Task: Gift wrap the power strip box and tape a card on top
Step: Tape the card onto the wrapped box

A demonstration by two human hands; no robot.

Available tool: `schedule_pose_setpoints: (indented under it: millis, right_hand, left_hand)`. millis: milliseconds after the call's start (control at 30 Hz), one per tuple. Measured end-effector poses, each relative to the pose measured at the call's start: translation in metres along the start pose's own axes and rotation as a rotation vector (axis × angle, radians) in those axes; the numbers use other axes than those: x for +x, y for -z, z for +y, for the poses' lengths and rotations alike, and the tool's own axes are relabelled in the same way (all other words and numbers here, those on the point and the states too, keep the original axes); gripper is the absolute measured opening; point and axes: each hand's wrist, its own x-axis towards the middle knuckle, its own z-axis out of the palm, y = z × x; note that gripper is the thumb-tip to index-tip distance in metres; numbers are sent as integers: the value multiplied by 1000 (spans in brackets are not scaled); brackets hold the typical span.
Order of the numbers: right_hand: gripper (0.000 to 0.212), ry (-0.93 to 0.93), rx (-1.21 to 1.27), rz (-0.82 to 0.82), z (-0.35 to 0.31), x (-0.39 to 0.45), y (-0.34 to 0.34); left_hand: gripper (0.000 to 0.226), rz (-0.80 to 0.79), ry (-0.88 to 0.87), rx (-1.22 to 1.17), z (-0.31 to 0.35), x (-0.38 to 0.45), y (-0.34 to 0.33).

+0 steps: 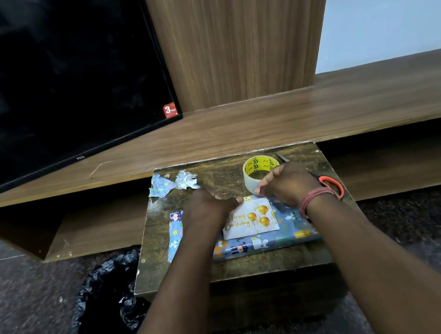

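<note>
Wrapped box (267, 239) lies on the small table (231, 268) with the birthday card (249, 220) on top, where the left hand (206, 207) and right hand (286, 181), fingers curled, seem to pinch something too small to make out at the card's far edge.

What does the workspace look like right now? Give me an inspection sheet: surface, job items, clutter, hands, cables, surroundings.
Surface: small dark worn table, in front of a low wooden shelf unit.
Job's things: wrapped box in blue cartoon paper lies flat; birthday card lies on top; tape roll behind it; orange-handled scissors at right.
Clutter: crumpled paper scraps at the far left corner; a loose strip of wrapping paper left of the box.
Hands: left hand and right hand at the card's far edge; whether they hold tape cannot be told.
Cables: nothing seen.
Surroundings: television on the shelf unit; black bin bag on the floor at left.
</note>
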Motion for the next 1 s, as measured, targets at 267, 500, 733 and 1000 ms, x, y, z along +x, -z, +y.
schedule_pose_setpoints:
  millis: [267, 500, 733, 1000]
  right_hand:
    - [16, 22, -163, 14, 4, 12, -11]
    - [29, 205, -271, 181, 12, 28, 17]
    - [35, 316, -658, 180, 19, 38, 13]
    - [16, 393, -309, 309, -5, 23, 17]
  left_hand:
    - [50, -22, 43, 162, 7, -5, 1]
    - [45, -25, 15, 61, 1, -2, 3]
    - [43, -8, 15, -64, -1, 2, 7]
    - [29, 16, -50, -335, 6, -1, 14]
